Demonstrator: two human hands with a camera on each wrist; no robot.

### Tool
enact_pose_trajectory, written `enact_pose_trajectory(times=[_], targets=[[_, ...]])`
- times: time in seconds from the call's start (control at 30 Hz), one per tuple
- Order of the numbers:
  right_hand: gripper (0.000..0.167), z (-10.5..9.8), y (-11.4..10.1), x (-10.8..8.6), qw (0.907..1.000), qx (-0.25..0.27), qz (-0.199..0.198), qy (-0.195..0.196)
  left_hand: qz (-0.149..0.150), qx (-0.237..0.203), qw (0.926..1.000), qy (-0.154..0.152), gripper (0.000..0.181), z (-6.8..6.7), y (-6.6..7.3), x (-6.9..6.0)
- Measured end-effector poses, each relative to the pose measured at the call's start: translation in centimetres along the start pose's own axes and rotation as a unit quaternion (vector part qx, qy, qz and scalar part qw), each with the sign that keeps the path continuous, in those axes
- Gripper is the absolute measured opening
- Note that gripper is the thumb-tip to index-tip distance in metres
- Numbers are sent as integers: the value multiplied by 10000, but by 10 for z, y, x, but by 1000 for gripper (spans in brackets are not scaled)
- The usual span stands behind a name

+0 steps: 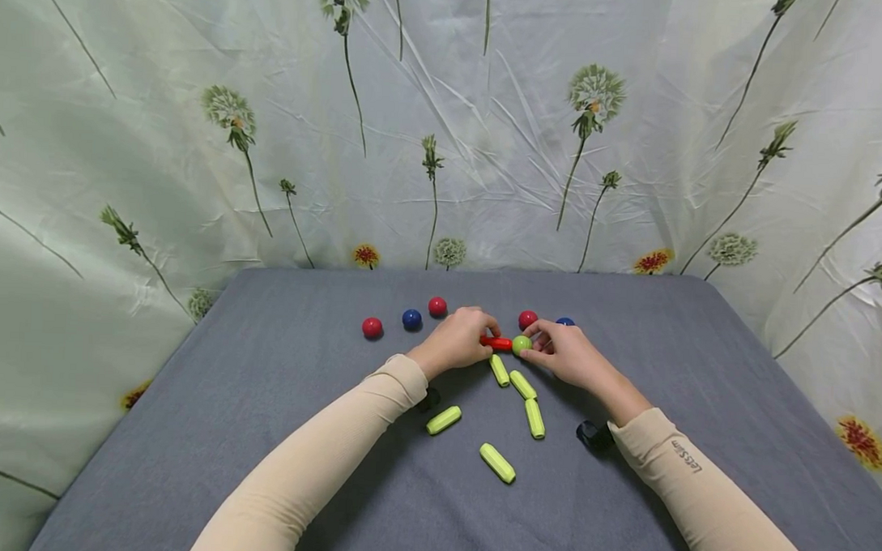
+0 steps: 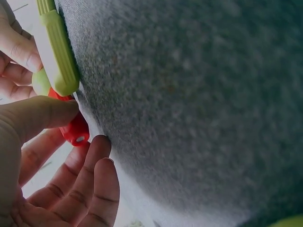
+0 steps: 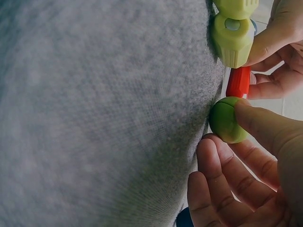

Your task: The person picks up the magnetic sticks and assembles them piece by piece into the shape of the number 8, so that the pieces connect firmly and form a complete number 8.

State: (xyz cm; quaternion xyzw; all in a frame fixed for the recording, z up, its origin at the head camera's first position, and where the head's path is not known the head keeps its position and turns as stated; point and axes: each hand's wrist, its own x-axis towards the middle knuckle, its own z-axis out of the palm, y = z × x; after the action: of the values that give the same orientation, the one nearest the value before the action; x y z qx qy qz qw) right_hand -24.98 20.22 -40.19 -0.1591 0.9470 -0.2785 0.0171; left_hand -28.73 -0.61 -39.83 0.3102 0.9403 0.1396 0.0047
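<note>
Near the far side of the table, my left hand (image 1: 456, 339) pinches a short red rod (image 1: 498, 343) between thumb and fingers. In the left wrist view the rod's near end (image 2: 79, 138) shows a small pale spot. My right hand (image 1: 573, 357) holds a light green ball (image 1: 522, 346) between thumb and fingertips. Rod and ball meet end to end, the ball on the right; whether they are joined I cannot tell. Just in front lie yellow-green ribbed rods (image 1: 499, 371), (image 3: 232, 40) close to the left thumb.
Two red balls (image 1: 372, 328) and a blue ball (image 1: 412, 320) sit left of the hands. Behind the right hand are another red ball (image 1: 528, 320) and a partly hidden blue ball (image 1: 566, 321). More yellow-green rods (image 1: 497, 463) lie nearer on the grey cloth (image 1: 263, 366). A flowered curtain (image 1: 489, 147) hangs behind.
</note>
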Motion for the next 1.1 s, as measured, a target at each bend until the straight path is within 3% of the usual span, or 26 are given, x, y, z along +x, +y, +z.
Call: enact_pose_trajectory(times=[1.1], targets=[[29, 0, 1, -1, 9999, -22, 124, -49, -287, -365, 9989, 110, 25, -16, -26, -20]])
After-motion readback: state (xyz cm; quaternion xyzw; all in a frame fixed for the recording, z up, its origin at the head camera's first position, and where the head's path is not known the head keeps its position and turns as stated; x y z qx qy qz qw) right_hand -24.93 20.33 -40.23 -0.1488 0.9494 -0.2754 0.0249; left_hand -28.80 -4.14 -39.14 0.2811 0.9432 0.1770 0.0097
